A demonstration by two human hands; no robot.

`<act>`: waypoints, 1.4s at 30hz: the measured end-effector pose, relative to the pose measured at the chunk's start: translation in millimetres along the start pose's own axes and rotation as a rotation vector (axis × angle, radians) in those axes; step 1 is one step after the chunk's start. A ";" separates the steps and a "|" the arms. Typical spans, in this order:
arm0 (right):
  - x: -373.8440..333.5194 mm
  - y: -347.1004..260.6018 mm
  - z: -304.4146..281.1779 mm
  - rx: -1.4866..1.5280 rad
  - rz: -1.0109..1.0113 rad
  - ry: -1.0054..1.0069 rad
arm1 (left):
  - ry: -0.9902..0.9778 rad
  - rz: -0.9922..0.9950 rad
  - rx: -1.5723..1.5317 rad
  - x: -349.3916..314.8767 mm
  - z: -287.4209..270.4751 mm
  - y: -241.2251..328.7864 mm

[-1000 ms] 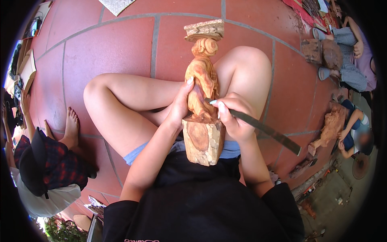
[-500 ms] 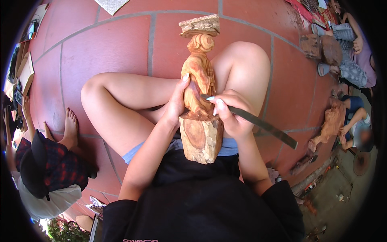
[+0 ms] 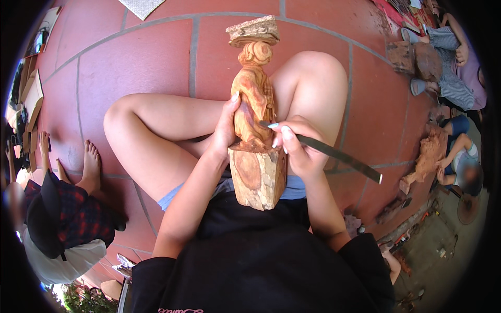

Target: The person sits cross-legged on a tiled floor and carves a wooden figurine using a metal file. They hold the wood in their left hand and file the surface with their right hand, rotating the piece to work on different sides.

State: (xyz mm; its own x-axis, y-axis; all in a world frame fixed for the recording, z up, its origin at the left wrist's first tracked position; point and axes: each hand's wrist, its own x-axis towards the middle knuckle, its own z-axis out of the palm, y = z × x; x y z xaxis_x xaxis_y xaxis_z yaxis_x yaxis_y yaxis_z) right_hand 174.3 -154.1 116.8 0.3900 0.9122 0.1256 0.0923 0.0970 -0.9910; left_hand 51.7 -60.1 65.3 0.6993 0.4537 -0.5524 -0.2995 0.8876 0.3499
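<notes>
A carved wooden figure [image 3: 249, 91] stands between my crossed legs, its rough, bark-edged block base [image 3: 257, 180] toward me and a slab of raw wood [image 3: 253, 31] over its head. My left hand [image 3: 226, 122] is closed round the figure's left side, thumb lying along the robe. In my right hand [image 3: 300, 143] is a long, flat, dark metal carving tool [image 3: 339, 156], gripped like a pen. Its tip meets the lower folds of the robe, while the far end slants out to the right. The right fingertips rest close to the figure's lower right side.
Red floor tiles [image 3: 141, 62] spread around me. At the left sits a person in a dark cap [image 3: 42, 214], bare feet toward me. On the right, two people sit by wooden blocks [image 3: 428, 62] and a large reddish carving [image 3: 425, 156]. Tools lie at the lower right.
The figure has shifted slightly left and up in view, with both hands moving along. The tool tip stays on the robe. An arm now shows at the lower right.
</notes>
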 end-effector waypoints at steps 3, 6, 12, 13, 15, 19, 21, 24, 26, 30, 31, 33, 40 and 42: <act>0.4 4.4 1.4 -0.013 -0.022 -0.015 | 0.044 -0.026 -0.037 -1.0 -0.1 0.7; -1.8 6.2 -4.1 -0.067 -0.062 -0.060 | 0.072 -0.042 -0.026 -1.5 -2.6 -2.4; -10.0 7.1 -5.5 0.034 0.032 -0.001 | 0.008 -0.029 0.020 0.3 -4.1 -4.1; -15.1 9.4 -7.1 0.076 0.061 0.024 | -0.106 -0.047 -0.018 0.6 -7.9 -3.3; -19.9 12.9 -9.4 0.113 0.053 0.026 | -0.198 -0.046 -0.041 4.6 -15.3 -2.5; -15.8 5.2 -15.8 0.199 0.115 0.028 | -0.236 -0.048 -0.114 8.7 -12.9 -8.7; -10.8 1.6 -12.5 0.242 0.215 0.002 | -0.028 0.005 -0.041 5.6 -1.5 -7.0; -8.2 5.5 -12.5 0.278 0.230 -0.032 | 0.021 0.025 0.011 3.7 2.3 -6.6; -9.9 6.0 -13.8 0.278 0.215 -0.044 | -0.020 0.024 0.000 3.9 0.9 -8.2; -14.1 10.4 -20.8 0.325 0.223 -0.052 | -0.148 -0.003 -0.084 7.4 -4.6 -10.2; -12.2 9.6 -19.7 0.311 0.223 -0.066 | -0.103 0.012 -0.072 7.3 -1.6 -10.3; -9.1 5.9 -13.3 0.287 0.219 -0.059 | -0.037 0.039 -0.052 5.8 1.0 -9.7; -16.0 9.4 -23.3 0.232 0.254 -0.032 | -0.093 0.039 -0.143 10.3 -4.4 -13.3; -17.7 7.8 -27.9 0.263 0.270 -0.045 | -0.226 0.027 -0.212 13.1 -0.5 -16.7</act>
State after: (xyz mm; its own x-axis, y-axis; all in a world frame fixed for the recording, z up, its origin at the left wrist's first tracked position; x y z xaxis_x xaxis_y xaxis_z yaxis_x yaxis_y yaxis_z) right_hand 193.7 -180.6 108.1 0.3275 0.9348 -0.1377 -0.2488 -0.0552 -0.9670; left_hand 65.5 -68.9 51.9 0.8087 0.4696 -0.3543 -0.4322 0.8829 0.1836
